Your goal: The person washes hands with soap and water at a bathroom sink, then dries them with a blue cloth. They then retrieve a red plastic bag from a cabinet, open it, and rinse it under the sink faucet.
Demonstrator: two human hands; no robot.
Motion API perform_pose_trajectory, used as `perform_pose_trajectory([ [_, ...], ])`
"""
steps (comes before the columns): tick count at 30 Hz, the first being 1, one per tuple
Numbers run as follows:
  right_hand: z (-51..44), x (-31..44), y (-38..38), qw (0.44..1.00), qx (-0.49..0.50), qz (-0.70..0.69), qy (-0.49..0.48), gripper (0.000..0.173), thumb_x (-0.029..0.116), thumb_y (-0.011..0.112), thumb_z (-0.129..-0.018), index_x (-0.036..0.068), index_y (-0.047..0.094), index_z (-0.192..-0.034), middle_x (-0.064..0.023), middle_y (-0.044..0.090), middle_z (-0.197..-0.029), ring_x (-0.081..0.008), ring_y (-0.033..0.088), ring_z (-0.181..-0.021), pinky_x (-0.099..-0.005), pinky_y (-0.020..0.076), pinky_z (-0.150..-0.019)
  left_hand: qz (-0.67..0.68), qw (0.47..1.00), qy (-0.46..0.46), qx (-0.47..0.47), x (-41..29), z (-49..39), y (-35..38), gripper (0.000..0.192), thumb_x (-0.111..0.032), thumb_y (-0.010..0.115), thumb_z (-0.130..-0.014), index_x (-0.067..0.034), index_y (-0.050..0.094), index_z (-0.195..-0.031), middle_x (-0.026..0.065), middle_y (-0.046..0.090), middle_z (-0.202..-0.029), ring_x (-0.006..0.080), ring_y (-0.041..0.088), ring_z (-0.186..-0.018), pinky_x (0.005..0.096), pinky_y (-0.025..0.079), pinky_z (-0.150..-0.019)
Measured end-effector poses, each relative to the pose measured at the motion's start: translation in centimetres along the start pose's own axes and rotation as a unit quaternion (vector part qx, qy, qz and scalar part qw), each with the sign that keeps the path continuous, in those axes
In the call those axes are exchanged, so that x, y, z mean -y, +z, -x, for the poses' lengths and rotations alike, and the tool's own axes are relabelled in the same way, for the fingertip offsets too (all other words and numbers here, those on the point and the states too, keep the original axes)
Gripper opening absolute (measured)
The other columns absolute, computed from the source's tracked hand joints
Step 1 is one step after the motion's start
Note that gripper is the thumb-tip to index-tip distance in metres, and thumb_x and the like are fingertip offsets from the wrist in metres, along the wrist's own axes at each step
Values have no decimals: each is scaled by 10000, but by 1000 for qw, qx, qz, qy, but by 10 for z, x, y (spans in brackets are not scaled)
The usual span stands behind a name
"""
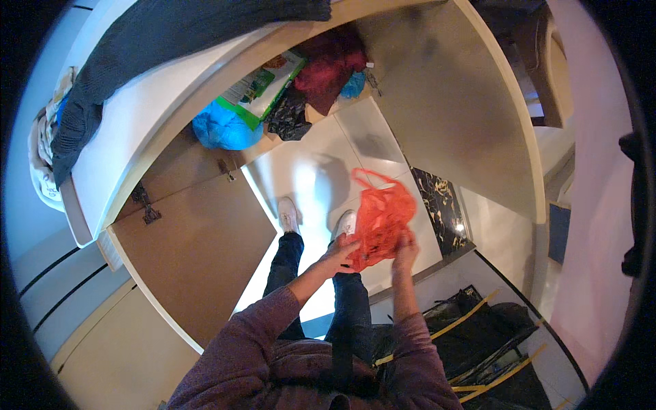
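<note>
A crumpled red plastic bag (pixel 385 212) hangs between my two hands, over the tiled floor and partly in front of my right shoe. My left hand (pixel 342 256) pinches its lower left side. At the bag's lower right, my right hand (pixel 407 251) grips its edge; that hand is slightly blurred. One loop handle of the bag stands out at the top. What the bag holds, if anything, cannot be made out.
Before me a low cabinet has its two doors open, a left door (pixel 195 246) and a right door (pixel 451 97). Inside lie a blue bag (pixel 225 127), a green-and-white package (pixel 261 89), a black plastic bag (pixel 289 115) and dark red cloth (pixel 330 66). Black strapped bags (pixel 461 328) stand at right.
</note>
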State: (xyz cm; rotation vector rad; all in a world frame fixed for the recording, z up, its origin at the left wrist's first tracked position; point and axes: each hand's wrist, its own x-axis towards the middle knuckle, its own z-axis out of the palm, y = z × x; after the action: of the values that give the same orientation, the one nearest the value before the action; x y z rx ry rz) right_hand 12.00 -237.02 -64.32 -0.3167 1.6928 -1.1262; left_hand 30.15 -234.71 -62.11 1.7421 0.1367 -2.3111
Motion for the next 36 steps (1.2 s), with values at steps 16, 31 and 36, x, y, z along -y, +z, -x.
perform_pose_trajectory([
  [16,37,-46,31,940,50,-223,255,225,88,514,-846,-33,539,-1034,-123,606,-969,-234,604,-856,-354,504,-770,106,984,112,87,39,-51,-84,439,-323,531,-835,-60,438,-1173,69,571,-1059,190,573,-925,311,505,-731],
  [31,-3,-36,2,982,55,-91,159,173,107,513,-840,-14,567,-951,-88,612,-894,-205,610,-810,-350,514,-719,285,934,194,92,19,-51,-124,344,-234,517,-787,-40,529,-1070,102,588,-1057,259,565,-969,428,473,-816],
  [36,-21,-47,-6,982,-59,-38,177,160,77,519,-827,-20,582,-937,-102,623,-818,-201,614,-664,-327,528,-579,304,914,245,111,-3,-66,-177,342,-202,492,-753,-18,558,-1034,125,597,-1040,267,555,-991,416,444,-861],
])
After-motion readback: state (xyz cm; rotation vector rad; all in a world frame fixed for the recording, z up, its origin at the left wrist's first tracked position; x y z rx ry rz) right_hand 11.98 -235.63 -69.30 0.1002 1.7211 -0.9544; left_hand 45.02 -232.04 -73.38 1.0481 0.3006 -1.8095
